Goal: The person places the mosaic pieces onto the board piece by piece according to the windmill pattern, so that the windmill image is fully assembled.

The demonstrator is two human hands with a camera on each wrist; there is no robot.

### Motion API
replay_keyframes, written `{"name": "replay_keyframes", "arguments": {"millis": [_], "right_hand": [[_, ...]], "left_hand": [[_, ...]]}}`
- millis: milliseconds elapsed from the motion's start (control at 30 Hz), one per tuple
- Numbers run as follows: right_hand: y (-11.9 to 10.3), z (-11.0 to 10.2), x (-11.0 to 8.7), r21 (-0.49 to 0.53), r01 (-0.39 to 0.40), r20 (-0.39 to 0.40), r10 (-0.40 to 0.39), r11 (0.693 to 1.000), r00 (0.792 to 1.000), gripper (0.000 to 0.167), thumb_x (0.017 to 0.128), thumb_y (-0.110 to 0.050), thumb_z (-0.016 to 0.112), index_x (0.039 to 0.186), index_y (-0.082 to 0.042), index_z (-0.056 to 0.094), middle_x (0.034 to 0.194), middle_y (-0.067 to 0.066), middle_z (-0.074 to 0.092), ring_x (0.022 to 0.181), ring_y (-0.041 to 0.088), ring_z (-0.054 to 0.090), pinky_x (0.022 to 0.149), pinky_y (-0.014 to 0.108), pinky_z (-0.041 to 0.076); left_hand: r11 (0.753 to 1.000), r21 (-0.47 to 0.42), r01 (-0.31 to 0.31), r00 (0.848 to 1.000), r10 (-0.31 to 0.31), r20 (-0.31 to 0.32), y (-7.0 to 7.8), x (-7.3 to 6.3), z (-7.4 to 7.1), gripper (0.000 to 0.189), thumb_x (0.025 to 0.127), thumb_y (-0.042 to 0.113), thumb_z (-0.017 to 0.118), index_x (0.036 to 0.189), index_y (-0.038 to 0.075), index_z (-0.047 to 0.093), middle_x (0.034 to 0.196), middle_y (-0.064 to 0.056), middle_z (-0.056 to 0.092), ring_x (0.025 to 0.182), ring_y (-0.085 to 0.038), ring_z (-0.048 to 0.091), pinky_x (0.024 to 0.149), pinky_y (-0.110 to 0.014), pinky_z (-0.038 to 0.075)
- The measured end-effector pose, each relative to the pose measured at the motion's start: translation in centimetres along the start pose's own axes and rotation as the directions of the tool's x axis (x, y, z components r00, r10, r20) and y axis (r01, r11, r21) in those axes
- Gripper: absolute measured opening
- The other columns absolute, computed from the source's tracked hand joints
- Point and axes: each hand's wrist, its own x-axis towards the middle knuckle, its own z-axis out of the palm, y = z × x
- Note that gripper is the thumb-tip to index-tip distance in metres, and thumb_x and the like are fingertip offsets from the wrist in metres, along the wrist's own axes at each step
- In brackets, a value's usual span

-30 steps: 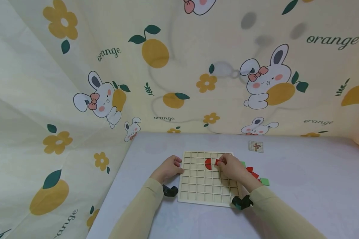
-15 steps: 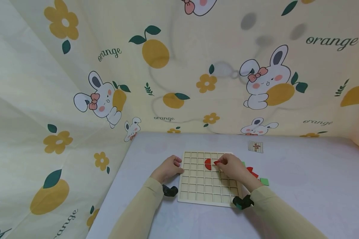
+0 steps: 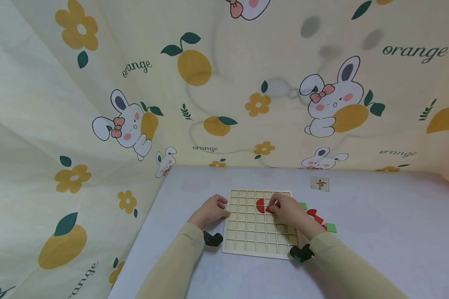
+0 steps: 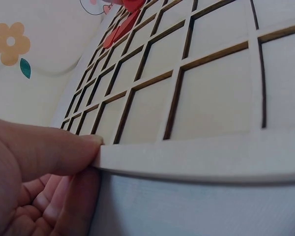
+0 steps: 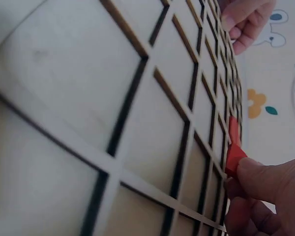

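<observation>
A pale wooden board with a raised grid (image 3: pixel 243 232) lies on the table. My left hand (image 3: pixel 210 211) holds its left edge; in the left wrist view the thumb (image 4: pixel 64 147) is on the rim with a finger below it. Two red quarter-round pieces (image 3: pixel 260 205) lie in neighbouring cells toward the board's far side, forming a half disc. Just right of them, my right hand (image 3: pixel 287 209) pinches a small red piece (image 5: pixel 235 160) between thumb and fingers, low over the grid. Its exact shape is partly hidden by the fingers.
Right of the board lie loose red pieces (image 3: pixel 318 219) and green square pieces (image 3: pixel 331 227), some partly behind the right hand and wrist. A small card with a pinwheel pattern on a grid (image 3: pixel 319 183) lies farther back. Behind the table hangs a printed cloth (image 3: pixel 228 95).
My right hand has turned the red piece and brought it slightly nearer to me and lower, beside the half disc. The left hand and the board have stayed in place.
</observation>
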Motion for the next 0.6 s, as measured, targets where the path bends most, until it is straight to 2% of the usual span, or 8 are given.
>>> {"name": "replay_keyframes", "arguments": {"millis": [167, 333, 600], "right_hand": [[0.19, 0.39, 0.32, -0.003, 0.011, 0.003, -0.011, 1.000, 1.000, 0.003, 0.095, -0.014, 0.062, 0.093, -0.014, 0.065, 0.084, 0.002, 0.058, 0.076, 0.020, 0.052, 0.067, 0.033, 0.045], [0.19, 0.60, 0.45, 0.010, 0.014, -0.002, -0.014, 1.000, 1.000, 0.011, 0.094, -0.010, 0.063, 0.092, -0.018, 0.070, 0.092, 0.001, 0.060, 0.084, 0.022, 0.051, 0.077, 0.038, 0.045], [0.46, 1.00, 0.43, -0.002, 0.056, -0.031, -0.056, 0.998, 0.998, 0.011, 0.093, -0.008, 0.062, 0.091, -0.016, 0.069, 0.092, 0.001, 0.059, 0.084, 0.021, 0.050, 0.077, 0.039, 0.046]], "left_hand": [[1.000, 0.003, 0.006, 1.000, -0.006, -0.001, 0.03, 0.07, 0.04, 0.038, 0.079, 0.011, 0.078, 0.110, 0.010, 0.056, 0.095, -0.006, 0.053, 0.087, -0.022, 0.051, 0.077, -0.038, 0.040], [1.000, 0.004, 0.009, 1.000, -0.009, -0.001, 0.13, 0.02, 0.04, 0.038, 0.079, 0.011, 0.078, 0.109, 0.010, 0.056, 0.095, -0.006, 0.054, 0.087, -0.023, 0.051, 0.078, -0.038, 0.040], [1.000, 0.005, 0.012, 1.000, -0.012, 0.001, 0.14, -0.02, 0.04, 0.038, 0.079, 0.011, 0.078, 0.110, 0.010, 0.056, 0.096, -0.006, 0.053, 0.087, -0.022, 0.050, 0.078, -0.038, 0.040]]}}
